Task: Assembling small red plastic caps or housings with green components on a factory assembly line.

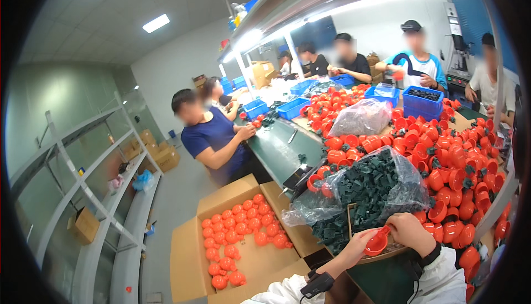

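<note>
Just above the table's near edge, a red plastic cup-shaped part with a short neck (376, 245) is held between my two hands. My left hand (353, 247) closes on its left side. The fingers of my right hand (408, 230) pinch the neck end at the upper right; whether a smaller piece sits in that pinch is hidden. Right beyond my hands, small dark green plastic pieces (362, 185) spill from an open clear plastic bag (412, 185). A big heap of the same red parts (451, 171) covers the table to the right.
An open cardboard box (185, 257) at left holds rows of red round parts (238, 221). Blue bins (423, 104) stand farther back. A co-worker in dark blue (213, 138) works at the table's left side; several others sit beyond. Grey shelves (105, 204) line the far left. A metal post (498, 210) rises at right.
</note>
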The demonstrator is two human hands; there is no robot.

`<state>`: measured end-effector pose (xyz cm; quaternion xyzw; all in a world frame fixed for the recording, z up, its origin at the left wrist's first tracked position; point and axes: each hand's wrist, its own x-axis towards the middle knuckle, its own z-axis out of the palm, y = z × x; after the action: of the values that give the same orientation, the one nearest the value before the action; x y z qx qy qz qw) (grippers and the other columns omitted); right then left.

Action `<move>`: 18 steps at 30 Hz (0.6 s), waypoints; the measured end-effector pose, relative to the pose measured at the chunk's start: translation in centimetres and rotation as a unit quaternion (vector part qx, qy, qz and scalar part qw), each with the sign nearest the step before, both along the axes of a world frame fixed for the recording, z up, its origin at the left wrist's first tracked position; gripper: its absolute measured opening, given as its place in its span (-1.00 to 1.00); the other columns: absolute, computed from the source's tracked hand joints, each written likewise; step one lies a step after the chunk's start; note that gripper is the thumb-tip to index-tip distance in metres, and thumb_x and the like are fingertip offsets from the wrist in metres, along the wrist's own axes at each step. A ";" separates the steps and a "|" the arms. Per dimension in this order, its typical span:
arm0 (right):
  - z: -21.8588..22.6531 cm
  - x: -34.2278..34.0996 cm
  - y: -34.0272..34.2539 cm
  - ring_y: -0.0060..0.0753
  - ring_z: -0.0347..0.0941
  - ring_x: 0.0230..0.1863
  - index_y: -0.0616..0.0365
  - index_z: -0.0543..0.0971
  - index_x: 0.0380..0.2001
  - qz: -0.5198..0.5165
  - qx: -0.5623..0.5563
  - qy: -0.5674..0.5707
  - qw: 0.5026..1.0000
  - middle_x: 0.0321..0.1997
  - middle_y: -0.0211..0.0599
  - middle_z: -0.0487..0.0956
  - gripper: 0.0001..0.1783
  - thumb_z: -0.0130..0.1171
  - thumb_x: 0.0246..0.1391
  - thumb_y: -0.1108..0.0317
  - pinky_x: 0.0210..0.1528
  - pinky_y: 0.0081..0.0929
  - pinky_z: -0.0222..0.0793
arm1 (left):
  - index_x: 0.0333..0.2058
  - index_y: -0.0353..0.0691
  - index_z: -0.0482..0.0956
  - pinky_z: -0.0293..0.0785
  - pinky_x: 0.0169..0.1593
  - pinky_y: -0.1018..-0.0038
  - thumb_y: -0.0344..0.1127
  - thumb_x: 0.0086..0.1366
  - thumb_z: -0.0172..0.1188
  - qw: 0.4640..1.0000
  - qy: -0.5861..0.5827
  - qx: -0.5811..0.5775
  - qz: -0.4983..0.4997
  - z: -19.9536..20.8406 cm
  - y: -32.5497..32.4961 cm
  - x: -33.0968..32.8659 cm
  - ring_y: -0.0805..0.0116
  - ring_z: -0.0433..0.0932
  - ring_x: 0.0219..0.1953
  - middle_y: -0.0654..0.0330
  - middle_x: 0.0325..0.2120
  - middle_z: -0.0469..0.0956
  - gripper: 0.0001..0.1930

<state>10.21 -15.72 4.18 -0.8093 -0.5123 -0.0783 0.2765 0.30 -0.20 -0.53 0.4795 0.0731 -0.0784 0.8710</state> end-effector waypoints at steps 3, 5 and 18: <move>0.4 0.6 0.9 -0.02 0.44 -0.41 0.23 0.50 -0.57 -0.040 0.060 0.011 0.997 -0.50 -0.07 0.50 -0.96 0.10 -0.21 0.51 -0.36 -0.25 0.35 | -0.09 -0.34 0.44 0.41 -0.19 0.62 -0.25 0.32 -0.11 0.996 -0.029 0.048 0.076 -0.6 -0.3 0.5 0.56 0.49 -0.28 0.25 -0.29 0.52 -0.68; 1.4 0.0 1.0 -0.13 0.38 -0.50 0.27 0.45 -0.57 -0.030 0.129 0.023 0.991 -0.56 -0.10 0.44 -0.96 0.08 -0.20 0.57 -0.42 -0.36 0.29 | -0.21 -0.34 0.49 0.36 -0.25 0.67 -0.22 0.33 -0.10 0.986 -0.071 0.099 0.110 -1.7 -0.5 1.2 0.66 0.42 -0.35 0.33 -0.37 0.50 -0.69; 6.0 -5.9 1.5 -0.40 0.42 -0.35 0.31 0.55 -0.38 0.066 0.025 0.204 0.976 -0.41 -0.22 0.55 -0.83 0.14 0.02 0.39 -0.24 -0.49 0.32 | -0.51 -0.39 0.50 0.34 -0.42 0.54 -0.27 0.20 -0.06 0.923 -0.104 0.136 0.345 -2.4 -3.1 1.2 0.45 0.45 -0.51 0.15 -0.61 0.49 -0.72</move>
<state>4.32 -14.26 10.16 -0.7655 -0.4953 0.0943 0.3997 1.51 -3.33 -2.91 0.5438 0.1526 0.2882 0.7733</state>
